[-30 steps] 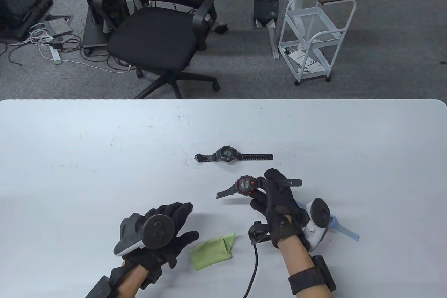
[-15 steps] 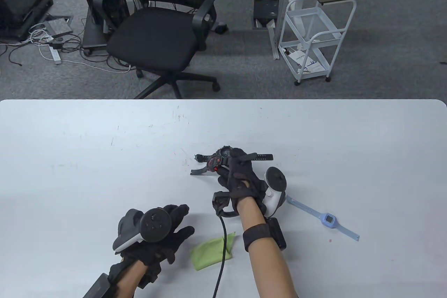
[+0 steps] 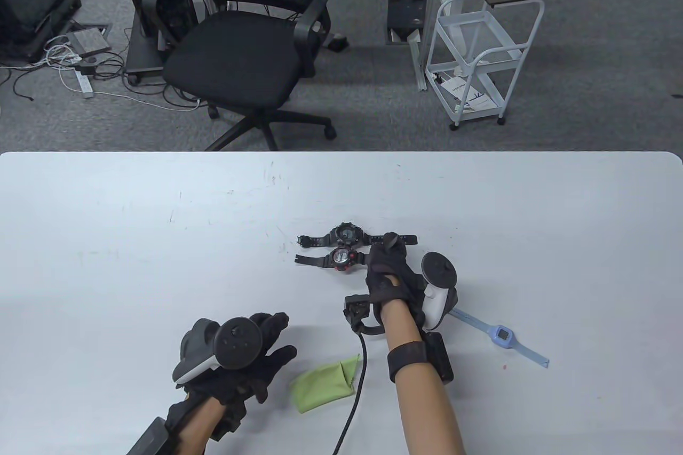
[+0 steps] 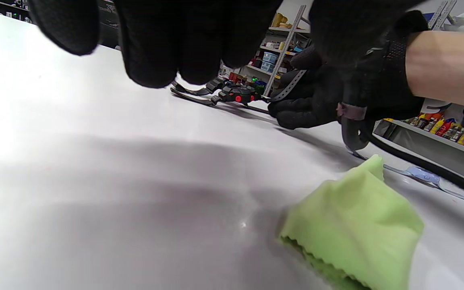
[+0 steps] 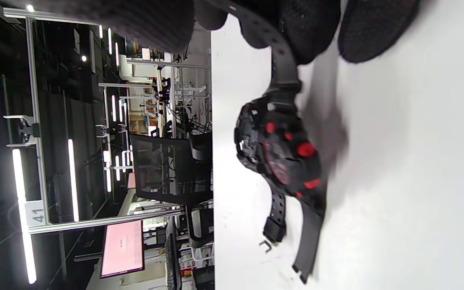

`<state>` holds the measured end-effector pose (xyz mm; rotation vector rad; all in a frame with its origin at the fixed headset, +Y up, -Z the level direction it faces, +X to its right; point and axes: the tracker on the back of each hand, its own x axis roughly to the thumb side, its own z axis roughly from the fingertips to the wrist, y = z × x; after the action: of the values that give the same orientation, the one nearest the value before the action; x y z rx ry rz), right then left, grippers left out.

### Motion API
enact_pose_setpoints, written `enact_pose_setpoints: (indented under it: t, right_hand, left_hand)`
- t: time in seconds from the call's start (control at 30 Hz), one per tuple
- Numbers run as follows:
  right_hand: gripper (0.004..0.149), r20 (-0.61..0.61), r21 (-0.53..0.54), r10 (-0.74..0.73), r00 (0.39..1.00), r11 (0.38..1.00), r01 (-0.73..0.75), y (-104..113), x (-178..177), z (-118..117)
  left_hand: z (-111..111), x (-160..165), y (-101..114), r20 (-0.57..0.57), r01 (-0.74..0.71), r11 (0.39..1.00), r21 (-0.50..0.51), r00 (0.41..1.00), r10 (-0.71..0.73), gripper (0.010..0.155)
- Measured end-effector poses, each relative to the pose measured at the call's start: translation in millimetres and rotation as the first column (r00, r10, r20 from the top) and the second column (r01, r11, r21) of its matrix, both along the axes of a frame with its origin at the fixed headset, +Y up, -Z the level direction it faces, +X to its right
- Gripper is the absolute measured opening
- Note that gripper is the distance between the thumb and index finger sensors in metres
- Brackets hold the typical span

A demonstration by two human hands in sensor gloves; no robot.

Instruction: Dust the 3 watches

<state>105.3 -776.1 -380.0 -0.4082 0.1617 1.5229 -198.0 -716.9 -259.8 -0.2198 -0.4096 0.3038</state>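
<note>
Red-and-black digital watch (image 3: 342, 258) lies flat on the white table (image 3: 106, 263) at centre frame, just below and beside the all-black watch (image 3: 347, 234). Right hand (image 3: 388, 273) grips its right strap, fingers curled round it in the right wrist view. Left hand (image 3: 251, 356), lower left, hangs relaxed and holds nothing. Green cloth (image 3: 323, 377) sits on the table right of it, in neither hand. Blue watch (image 3: 501, 335) lies apart at lower right, half under the right tracker. Judging by the layout: two watches look set aside as done, blue one probably left; cannot confirm dusting from these frames.
</note>
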Motion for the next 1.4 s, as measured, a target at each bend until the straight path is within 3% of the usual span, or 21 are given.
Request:
enact_pose_setpoints:
  t: [0.3,0.5,0.67,0.93,1.07,1.2,1.4]
  right_hand:
    - [0.07,-0.035,0.09,0.173,0.984,0.981,-0.169,16,32,8]
    - [0.068,-0.061,0.304,0.356,0.932,0.896,-0.323,50,41,34]
    - [0.064,-0.073,0.474,0.351,0.934,0.836,-0.277,74,49,67]
    - [0.059,-0.114,0.589,0.387,0.915,0.768,-0.251,99,55,96]
    - [0.058,-0.113,0.612,0.374,0.921,0.756,-0.232,98,61,99]
    - [0.058,-0.129,0.586,0.33,0.935,0.786,-0.196,87,71,95]
    - [0.058,-0.131,0.569,0.257,0.957,0.81,-0.14,82,79,91]
  left_hand:
    - [-1,-1,-1,0.0,-0.002,1.0,-0.005,1.0,0.002,0.074]
    - [-1,0,-1,0.006,-0.001,1.0,-0.006,1.0,0.001,0.073]
    - [1,3,-1,0.021,-0.005,1.0,0.004,1.0,0.005,0.072]
    - [10,10,6,0.06,-0.04,0.996,0.081,0.998,0.035,0.068]
    - [15,14,11,0.088,-0.08,0.986,0.146,0.994,0.068,0.061]
    - [23,23,16,0.153,-0.138,0.97,0.203,0.982,0.107,0.052]
    - [31,51,2,0.216,-0.089,0.989,0.117,0.974,0.062,0.052]
